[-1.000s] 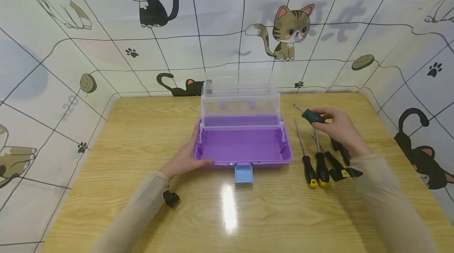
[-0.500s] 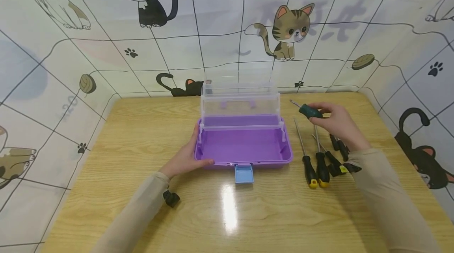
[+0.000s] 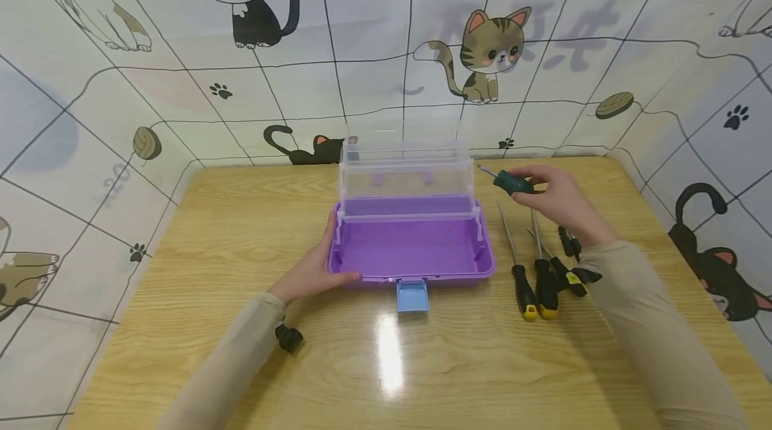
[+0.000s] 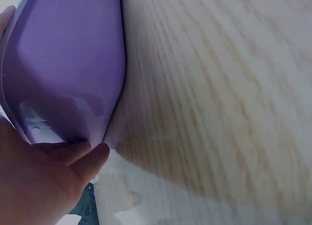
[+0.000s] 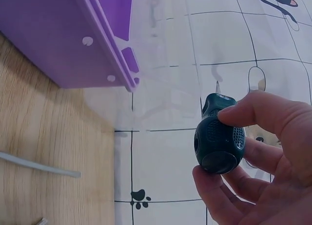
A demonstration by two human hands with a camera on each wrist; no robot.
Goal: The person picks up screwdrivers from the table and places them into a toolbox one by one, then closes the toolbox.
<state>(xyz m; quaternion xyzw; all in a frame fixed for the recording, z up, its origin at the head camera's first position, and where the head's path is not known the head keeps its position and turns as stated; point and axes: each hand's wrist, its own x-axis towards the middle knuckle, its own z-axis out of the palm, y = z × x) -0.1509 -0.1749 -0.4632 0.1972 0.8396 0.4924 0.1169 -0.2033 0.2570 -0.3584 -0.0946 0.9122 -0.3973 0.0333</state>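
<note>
Behind everything, a pale backdrop printed with cats and grid lines; below, a wooden table. Near the middle of the tabletop, a purple box, with a clear lid raised at the back. Treat that lid gently: probably light, probably quick to swing if knocked.

At the box's left end, the left hand, gripping the wall, thumb along the front rim, fingers wrapped low round the end in the left wrist view. Best to press steadily there, without lifting, to prevent sliding.

Off the box's right end, the right hand, raised, narrow, pinching a stubby green screwdriver by the handle between thumb and fingertips.

On the wood, right of the box, 2 long screwdrivers with black handles and yellow ends, side by side; near the right wrist, other dark tools, too overlapped to count. Carry the wrist high over these to avoid a snag.

At the front, a blue latch, hanging down: leave alone.

Smallest, the metal tip, pointing toward the lid's right edge: steer away from the plastic, with a light but sure pinch on that short handle.
</note>
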